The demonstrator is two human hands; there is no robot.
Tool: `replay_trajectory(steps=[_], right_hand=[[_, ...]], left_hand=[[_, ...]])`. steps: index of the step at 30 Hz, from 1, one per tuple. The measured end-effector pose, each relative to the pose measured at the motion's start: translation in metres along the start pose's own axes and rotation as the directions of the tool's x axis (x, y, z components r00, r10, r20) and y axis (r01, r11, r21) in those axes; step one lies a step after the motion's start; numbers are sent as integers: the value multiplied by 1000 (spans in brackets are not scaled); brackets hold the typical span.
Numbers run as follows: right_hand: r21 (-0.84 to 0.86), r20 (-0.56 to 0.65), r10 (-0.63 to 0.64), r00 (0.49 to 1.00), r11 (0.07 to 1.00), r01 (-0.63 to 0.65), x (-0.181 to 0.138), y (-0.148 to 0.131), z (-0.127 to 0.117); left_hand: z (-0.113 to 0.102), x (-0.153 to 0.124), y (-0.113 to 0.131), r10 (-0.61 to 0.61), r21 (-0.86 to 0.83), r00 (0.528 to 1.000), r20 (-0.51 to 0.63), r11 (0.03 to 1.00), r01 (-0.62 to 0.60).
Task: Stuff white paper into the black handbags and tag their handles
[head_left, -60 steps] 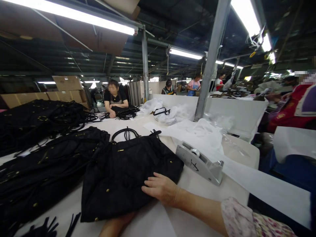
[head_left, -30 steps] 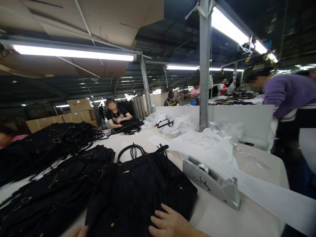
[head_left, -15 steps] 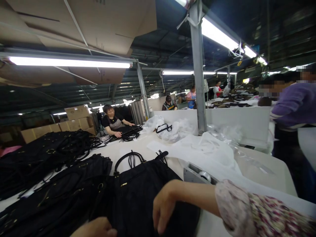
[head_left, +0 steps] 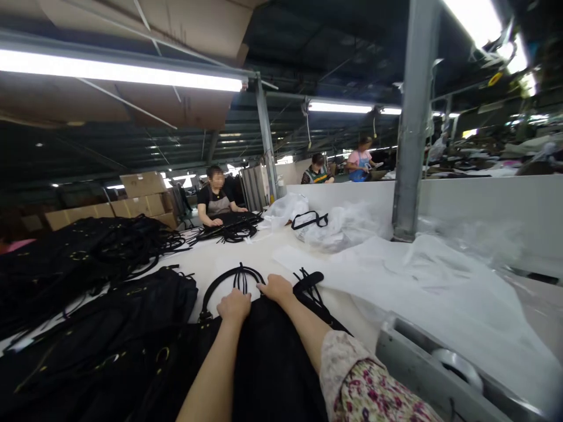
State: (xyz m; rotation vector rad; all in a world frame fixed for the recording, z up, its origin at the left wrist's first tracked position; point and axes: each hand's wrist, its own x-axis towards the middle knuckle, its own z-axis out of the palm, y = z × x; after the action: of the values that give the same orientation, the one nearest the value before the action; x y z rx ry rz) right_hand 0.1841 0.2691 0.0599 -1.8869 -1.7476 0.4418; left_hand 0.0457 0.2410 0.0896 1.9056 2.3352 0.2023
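The near bag (head_left: 277,363) is plain black, its arched handle (head_left: 217,280) black too. The bags (head_left: 109,322) heaped on the left are black, dotted with gold-coloured fittings. Beneath them the table (head_left: 206,257) is off-white. The right sleeve (head_left: 373,387) has magenta flowers on cream; the tape dispenser (head_left: 417,360) is grey, the sheet (head_left: 387,272) white. Far left, the boxes (head_left: 138,206) are brown. Far off, one person (head_left: 360,161) wears pink with a blue apron (head_left: 359,167).

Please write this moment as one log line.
left hand: at top edge, black fabric handbag; right hand: near arched black handle
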Motion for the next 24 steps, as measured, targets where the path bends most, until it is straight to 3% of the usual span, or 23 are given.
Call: replay_trajectory(steps=[4, 7, 13, 18, 24], right_hand=[[188, 20, 44, 999, 981, -47, 22, 17, 19], [397, 25, -4, 1000, 918, -6, 33, 23, 25], [766, -29, -142, 989, 632, 113, 35, 22, 26], [903, -95, -235, 967, 389, 183, 30, 24, 18], [929, -191, -318, 929, 246, 276, 24, 23, 5]], left_hand=[[21, 27, 8, -133, -68, 991, 18, 989, 134], [30, 40, 9, -165, -123, 985, 54, 978, 171], [36, 48, -2, -137, -293, 989, 53, 945, 147], [39, 46, -14, -42, -526, 999, -23, 850, 24], [36, 53, 0, 134, -720, 980, -147, 664, -199]])
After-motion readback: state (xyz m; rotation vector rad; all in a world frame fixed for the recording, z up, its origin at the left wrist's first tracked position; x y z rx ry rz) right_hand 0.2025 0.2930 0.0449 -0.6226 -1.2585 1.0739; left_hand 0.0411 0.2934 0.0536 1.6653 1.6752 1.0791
